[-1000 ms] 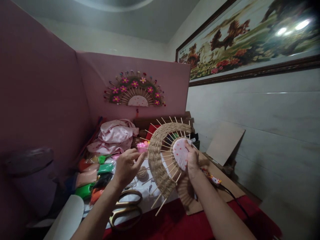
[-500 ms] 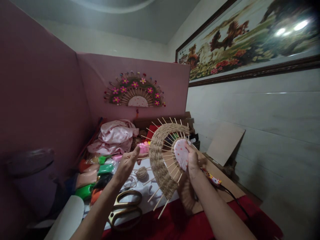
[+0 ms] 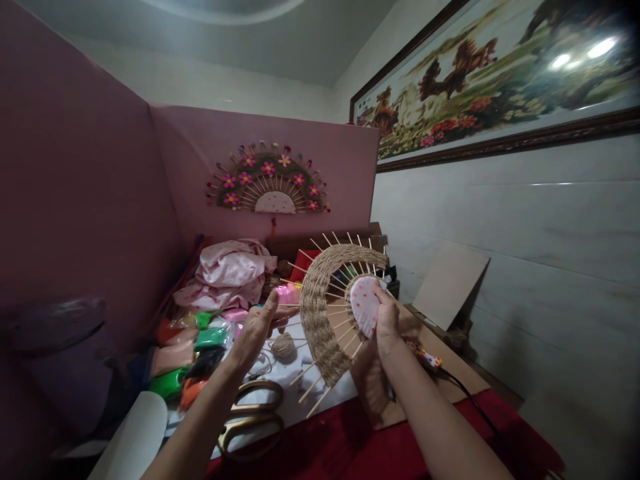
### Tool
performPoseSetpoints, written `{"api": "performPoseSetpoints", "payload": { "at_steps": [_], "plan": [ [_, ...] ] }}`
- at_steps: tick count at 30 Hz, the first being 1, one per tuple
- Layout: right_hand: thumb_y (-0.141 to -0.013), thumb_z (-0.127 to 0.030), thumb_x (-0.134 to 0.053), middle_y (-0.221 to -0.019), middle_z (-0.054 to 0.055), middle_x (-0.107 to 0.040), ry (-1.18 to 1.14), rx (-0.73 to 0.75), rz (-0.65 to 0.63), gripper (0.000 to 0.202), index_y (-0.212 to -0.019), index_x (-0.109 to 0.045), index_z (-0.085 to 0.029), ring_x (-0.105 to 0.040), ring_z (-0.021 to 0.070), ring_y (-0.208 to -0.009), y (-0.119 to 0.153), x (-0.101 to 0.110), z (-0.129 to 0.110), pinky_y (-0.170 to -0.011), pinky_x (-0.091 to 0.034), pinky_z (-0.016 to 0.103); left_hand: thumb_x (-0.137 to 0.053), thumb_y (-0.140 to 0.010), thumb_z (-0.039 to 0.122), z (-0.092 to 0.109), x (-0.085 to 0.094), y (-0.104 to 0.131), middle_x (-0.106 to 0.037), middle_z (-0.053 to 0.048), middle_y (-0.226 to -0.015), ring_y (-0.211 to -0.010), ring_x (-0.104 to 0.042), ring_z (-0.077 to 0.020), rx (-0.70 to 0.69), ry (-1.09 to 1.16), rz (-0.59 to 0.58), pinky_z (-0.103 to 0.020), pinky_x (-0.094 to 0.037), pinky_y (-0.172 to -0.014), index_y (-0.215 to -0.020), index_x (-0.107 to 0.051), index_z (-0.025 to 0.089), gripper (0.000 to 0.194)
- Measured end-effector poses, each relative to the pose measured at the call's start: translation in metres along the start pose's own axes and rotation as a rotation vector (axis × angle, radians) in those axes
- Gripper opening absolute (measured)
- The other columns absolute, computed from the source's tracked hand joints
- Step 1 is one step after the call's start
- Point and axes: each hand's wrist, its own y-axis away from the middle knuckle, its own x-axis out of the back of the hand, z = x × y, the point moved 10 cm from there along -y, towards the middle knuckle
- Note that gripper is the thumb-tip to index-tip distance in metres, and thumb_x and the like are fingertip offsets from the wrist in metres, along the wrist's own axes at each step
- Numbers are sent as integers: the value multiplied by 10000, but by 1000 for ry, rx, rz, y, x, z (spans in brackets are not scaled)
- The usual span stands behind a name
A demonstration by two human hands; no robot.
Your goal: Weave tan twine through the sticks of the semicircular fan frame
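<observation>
My left hand (image 3: 256,331) has uncurled open; just right of it, the woven fan (image 3: 315,307) seems borne by my right hand (image 3: 388,321) alone, gripping its dotted base (image 3: 363,308).

Red-covered tabletop (image 3: 345,447) w/ white sheet (image 3: 296,365) (prob. paper), brown board (image 3: 457,363), scissors (image 3: 253,416), asst. coloured pkts (image 3: 211,337)

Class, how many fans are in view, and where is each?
2. The flowered fan is up on the pink panel; the undecorated woven fan is in the person's right hand. Clutter behind could hide others.
</observation>
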Motion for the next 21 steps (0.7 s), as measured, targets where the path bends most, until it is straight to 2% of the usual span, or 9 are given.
{"api": "performPoseSetpoints", "payload": {
  "at_steps": [3, 6, 10, 14, 18, 21],
  "plan": [
    [-552, -348, -700, -636, -11, -620, -3, 34, 35, 351, -803, -617, -117, -573, 123, -529, -1, 4, -4, -522, -501, 250, -324, -788, 639, 11, 0, 1, -413, 3, -498, -488, -297, -101, -91, -34, 8, -244, -231, -464, -706, -708, 114, 655],
    [-526, -372, -721, -665, -8, -624, -10, 85, 41, 404, -816, -615, -111, -572, 120, -547, 0, 4, -11, -523, -497, 245, -376, -796, 596, 24, 3, 4, -379, 16, -495, -496, -307, -100, -176, -95, 72, -245, -243, -471, -655, -689, 128, 580],
    [-542, -434, -713, -622, -19, -596, 13, 159, 66, 438, -819, -613, -109, -549, 113, -528, 14, 2, -28, -503, -482, 235, -410, -809, 539, 30, 4, 6, -460, 1, -519, -534, -389, -115, -234, -148, 97, -239, -303, -498, -601, -651, 142, 509],
    [-549, -437, -713, -648, -24, -585, 9, 195, 41, 428, -814, -613, -115, -538, 100, -536, 28, -5, -40, -504, -473, 220, -431, -821, 483, 27, 5, 4, -538, -18, -575, -565, -455, -125, -251, -169, 97, -233, -351, -542, -587, -635, 144, 459],
    [-547, -414, -719, -685, -25, -587, -28, 230, 24, 411, -816, -606, -125, -535, 94, -547, 30, -6, -43, -511, -469, 214, -436, -834, 442, 24, 2, 3, -598, -41, -667, -647, -519, -148, -252, -153, 61, -238, -391, -609, -702, -680, 140, 411],
    [-538, -392, -726, -661, -33, -576, -46, 257, 51, 400, -811, -602, -127, -532, 96, -544, 25, -2, -42, -515, -467, 217, -430, -842, 422, 30, 1, 6, -604, -46, -706, -677, -530, -150, -289, -200, 65, -228, -383, -602, -752, -704, 142, 402]
  ]
}}
